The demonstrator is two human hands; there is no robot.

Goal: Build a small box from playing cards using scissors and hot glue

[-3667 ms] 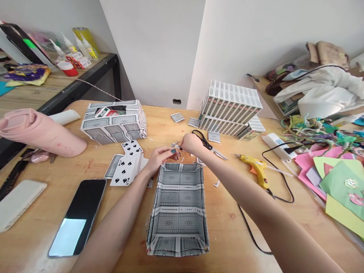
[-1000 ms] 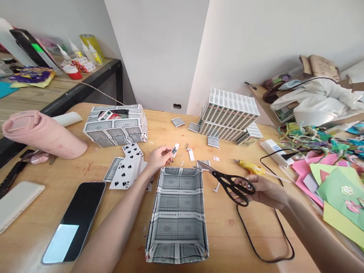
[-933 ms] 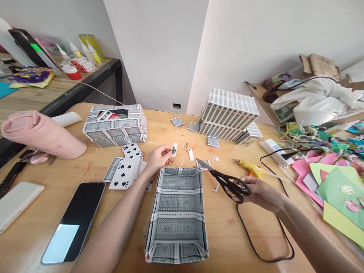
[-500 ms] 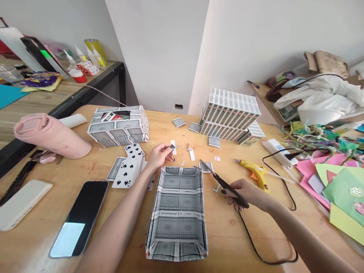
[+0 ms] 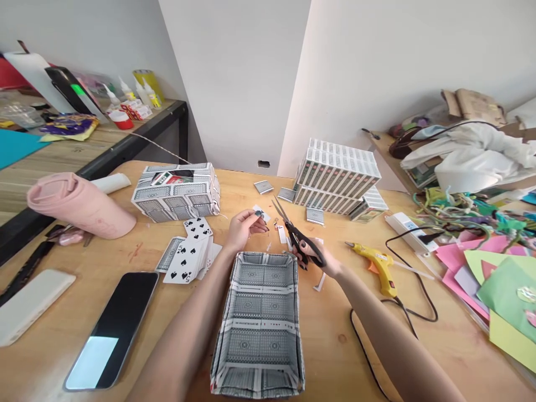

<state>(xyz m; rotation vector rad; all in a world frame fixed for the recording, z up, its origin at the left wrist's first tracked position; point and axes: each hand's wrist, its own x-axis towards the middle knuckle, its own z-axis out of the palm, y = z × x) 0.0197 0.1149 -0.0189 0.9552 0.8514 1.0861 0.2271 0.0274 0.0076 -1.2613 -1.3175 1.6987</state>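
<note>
"Scissors [image 5: 296, 234] had moved forward and left since half a second earlier, when they sat lower, off to the right. What was leftmost?"

"Well left of the left hand [image 5: 247, 228] was a pink tumbler [image 5: 84, 207]. Nearer, left of that forearm, lay a phone [image 5: 115, 329], and a pile of playing cards [image 5: 184, 261] sat just beside the wrist."

"And the left hand itself?"

"Its thumb and finger pinched a small white card piece [image 5: 257, 210] above the counter [image 5: 335, 346]."

"Between the forearms?"

"An open tray [image 5: 262, 325] covered in card backs, nearer than both hands."

"How was the right hand [image 5: 319, 258]?"

"Wrapped around the scissors' handles, with the blades slightly parted, pointing ahead, right of the card piece and apart from it."

"Farther right?"

"Beyond that hand stood stacked card boxes [image 5: 338, 174]; to its right lay a yellow glue gun [image 5: 380, 268]."
</note>
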